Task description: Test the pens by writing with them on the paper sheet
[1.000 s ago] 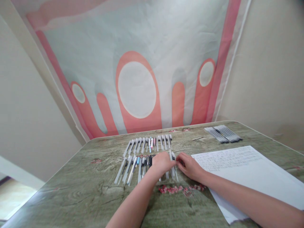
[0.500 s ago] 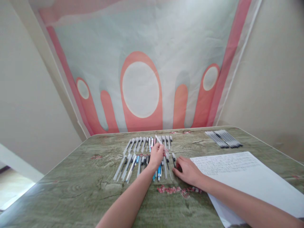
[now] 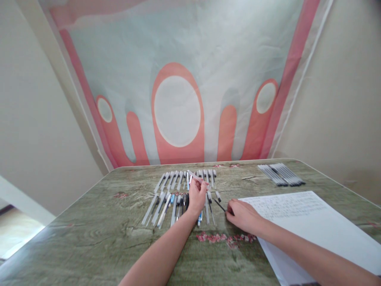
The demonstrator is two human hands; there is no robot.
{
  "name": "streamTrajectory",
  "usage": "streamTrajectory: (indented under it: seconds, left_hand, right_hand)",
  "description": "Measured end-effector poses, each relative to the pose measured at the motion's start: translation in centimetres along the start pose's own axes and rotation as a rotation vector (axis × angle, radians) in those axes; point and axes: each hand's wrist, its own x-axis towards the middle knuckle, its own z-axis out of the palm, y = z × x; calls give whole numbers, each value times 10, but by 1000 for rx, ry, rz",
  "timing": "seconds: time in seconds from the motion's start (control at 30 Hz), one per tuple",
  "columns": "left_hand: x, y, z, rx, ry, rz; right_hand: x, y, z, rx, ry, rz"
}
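My left hand (image 3: 197, 198) is closed on a translucent pen barrel (image 3: 193, 175), raised above the rows of pens and tilted to the left. To the right, my right hand (image 3: 243, 215) pinches the end of a thin dark pen refill (image 3: 219, 205) low over the table. Just beyond that refill lies a loose pen cap (image 3: 218, 196) with a dark end. The near row of pens (image 3: 162, 209) has clear barrels and some blue and black parts; my left hand and forearm hide its middle. Behind it runs a far row of pens (image 3: 170, 182).
A bundle of pen refills (image 3: 281, 174) lies side by side at the back right. White paper with handwriting (image 3: 309, 226) sits under my right forearm. The wood-patterned table (image 3: 98, 238) has a printed flower strip, and a wall hanging (image 3: 178, 111) rises behind it.
My hands, together at the near row's right end, have parted. The left has lifted the barrel away to the left; the right has drawn slightly right with the refill. The cap lies alone.
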Motion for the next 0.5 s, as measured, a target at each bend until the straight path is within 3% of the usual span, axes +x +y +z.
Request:
streamTrajectory:
  seconds: [0.3, 0.5]
  left_hand:
    - [2, 2, -5, 46, 111, 40]
    - [8, -9, -6, -51, 194, -61]
  right_hand:
    - [3, 1, -2, 48, 59, 54]
    - [5, 0, -6, 192, 199, 0]
